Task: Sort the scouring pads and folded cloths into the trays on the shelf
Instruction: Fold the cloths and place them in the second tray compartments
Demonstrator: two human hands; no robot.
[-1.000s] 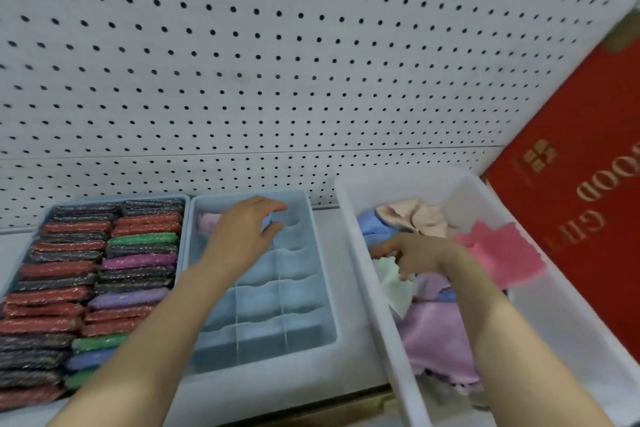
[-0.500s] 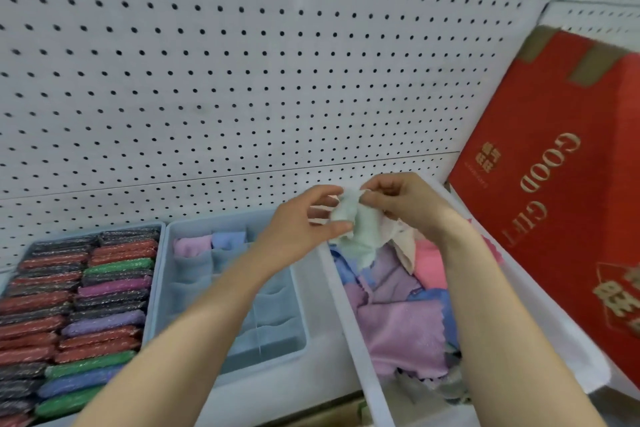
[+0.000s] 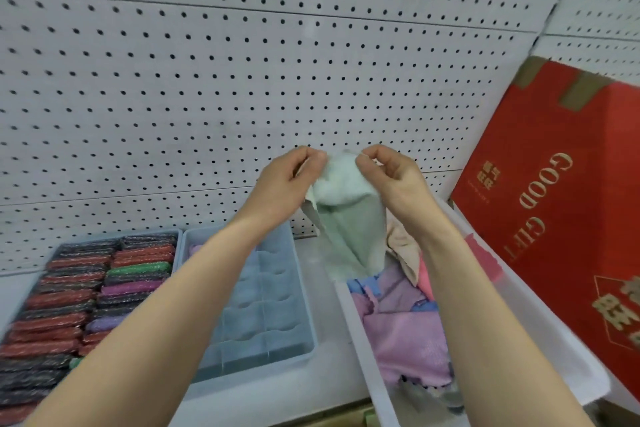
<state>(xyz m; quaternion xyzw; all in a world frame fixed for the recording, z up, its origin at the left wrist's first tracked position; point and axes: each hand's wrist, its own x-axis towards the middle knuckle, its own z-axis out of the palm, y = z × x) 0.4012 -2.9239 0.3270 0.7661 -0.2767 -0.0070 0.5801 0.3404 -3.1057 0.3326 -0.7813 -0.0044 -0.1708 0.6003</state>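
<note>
A pale green cloth (image 3: 349, 215) hangs in the air in front of the pegboard, above the gap between the trays. My left hand (image 3: 287, 184) pinches its upper left edge and my right hand (image 3: 391, 180) pinches its upper right edge. Below on the right, a white bin (image 3: 540, 329) holds loose cloths (image 3: 408, 326) in pink, purple, blue and beige. A blue divided tray (image 3: 298, 291) lies under my left forearm, with a purple cloth in a far compartment. At the far left, a tray (image 3: 178, 246) is packed with scouring pads (image 3: 69, 305) in red, black, green and purple.
A white pegboard wall (image 3: 242, 80) rises right behind the shelf. A red gift box (image 3: 561, 204) leans at the right, close against the white bin. The shelf's front edge runs along the bottom of the view.
My right hand took the green cloth out of the white bin and my left hand left the blue tray. Both hands rose and now hold the cloth up between them.
</note>
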